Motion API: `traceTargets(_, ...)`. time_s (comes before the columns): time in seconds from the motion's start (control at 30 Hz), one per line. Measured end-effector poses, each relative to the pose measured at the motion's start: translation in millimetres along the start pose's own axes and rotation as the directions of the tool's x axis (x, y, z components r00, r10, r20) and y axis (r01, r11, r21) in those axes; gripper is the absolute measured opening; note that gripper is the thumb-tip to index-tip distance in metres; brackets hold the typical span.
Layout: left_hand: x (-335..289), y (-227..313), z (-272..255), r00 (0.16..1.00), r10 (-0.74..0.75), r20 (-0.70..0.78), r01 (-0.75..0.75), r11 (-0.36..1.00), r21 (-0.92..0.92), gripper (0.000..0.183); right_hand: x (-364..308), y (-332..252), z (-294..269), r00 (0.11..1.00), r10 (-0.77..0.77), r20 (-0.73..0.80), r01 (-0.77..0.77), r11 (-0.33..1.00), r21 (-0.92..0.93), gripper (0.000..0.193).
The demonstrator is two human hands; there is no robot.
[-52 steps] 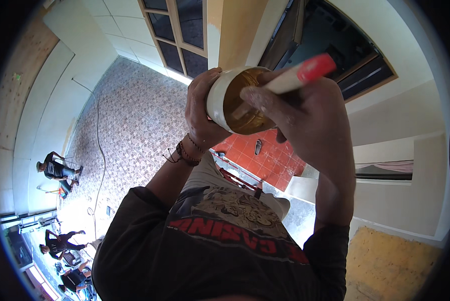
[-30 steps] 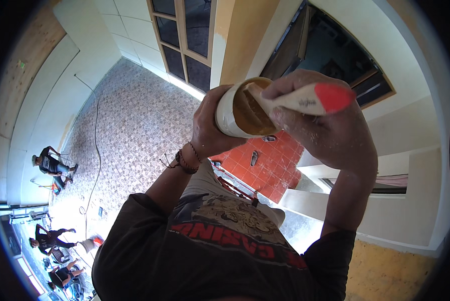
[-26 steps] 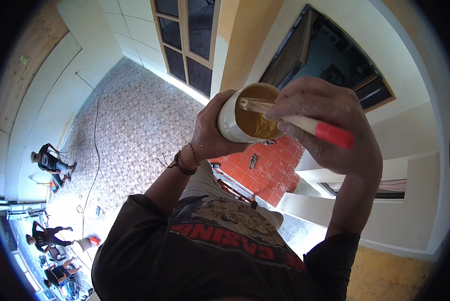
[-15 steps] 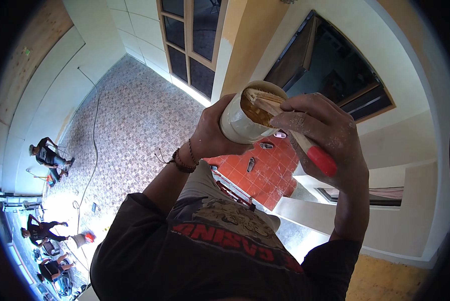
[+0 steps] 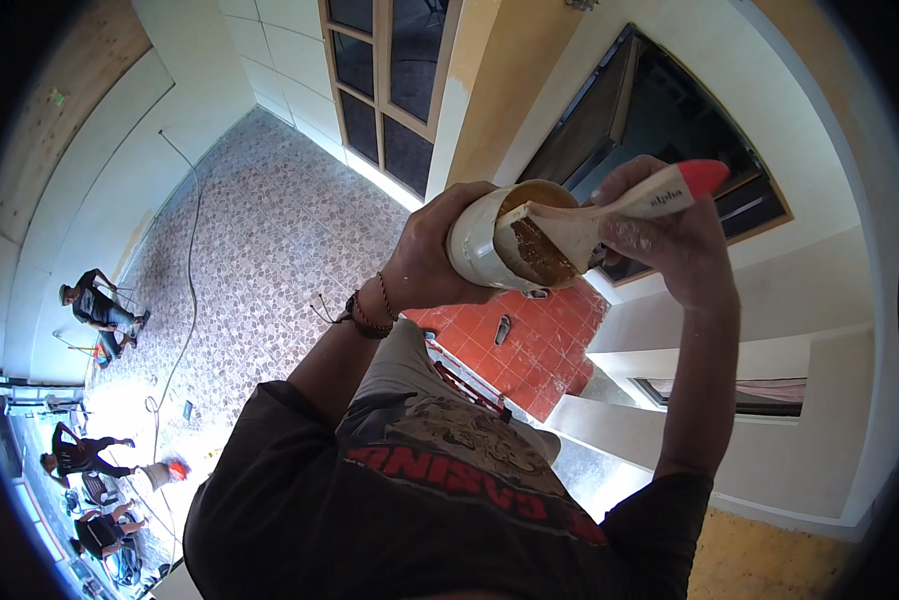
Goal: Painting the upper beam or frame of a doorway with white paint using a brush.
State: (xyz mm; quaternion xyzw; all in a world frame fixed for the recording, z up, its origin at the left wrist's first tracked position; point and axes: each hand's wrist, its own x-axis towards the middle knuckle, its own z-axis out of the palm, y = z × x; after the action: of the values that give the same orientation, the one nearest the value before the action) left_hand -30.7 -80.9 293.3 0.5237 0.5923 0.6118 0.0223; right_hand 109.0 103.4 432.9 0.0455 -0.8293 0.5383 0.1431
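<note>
My left hand (image 5: 431, 255) is wrapped round a cream-coloured can (image 5: 476, 247), tilted so that its mouth faces right. Brownish-yellow stuff shows inside the can's mouth. Closed on the handle of a paintbrush (image 5: 654, 198), my right hand (image 5: 669, 240) is just right of the can. The brush has a pale wooden handle with a red end pointing up and right. Its bristle end lies at the can's mouth, against or over the rim; the exact contact I cannot tell. Whitish smears mark the fingers of my right hand.
Far below lies a patterned floor (image 5: 229, 210) with a long cable (image 5: 191, 270). Red tiles (image 5: 539, 345) hold a few sandals (image 5: 503, 330). Several people sit at the lower left near a bucket (image 5: 155, 476). A window (image 5: 384, 80) and an open dark casement (image 5: 659, 140) are ahead.
My right hand has turned the brush, so its red end swung from pointing down to pointing up and right. The can has shifted slightly right and remains in my left hand.
</note>
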Motion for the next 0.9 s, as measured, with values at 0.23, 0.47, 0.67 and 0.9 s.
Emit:
traceTargets(0.23, -3.9, -3.3, -0.8, 0.999, -0.031, 0.025, 0.030, 0.999, 0.028, 0.090, -5.5, 16.4, 5.9, 0.981, 0.181, -0.061, -0.147, 0.918, 0.370, 0.020)
traceTargets(0.47, 4.8, -9.9, -6.3, 0.996, -0.071, 0.056, 0.071, 0.997, -0.002, 0.092, -24.3, 34.3, 12.1, 0.819, 0.196, -0.539, 0.059, 0.906, 0.420, 0.021)
traceTargets(0.67, 0.8, -32.0, -4.3, 0.988, -0.142, 0.067, 0.149, 0.982, -0.115, 0.093, -54.8, 98.5, 20.7, 0.645, 0.427, -0.634, 0.321, 0.602, 0.732, 0.012)
traceTargets(0.9, -9.0, -26.0, -14.2, 0.984, -0.168, 0.056, 0.174, 0.975, -0.137, 0.095, -18.7, 39.0, 36.7, 0.825, 0.214, -0.523, 0.413, 0.403, 0.817, 0.016)
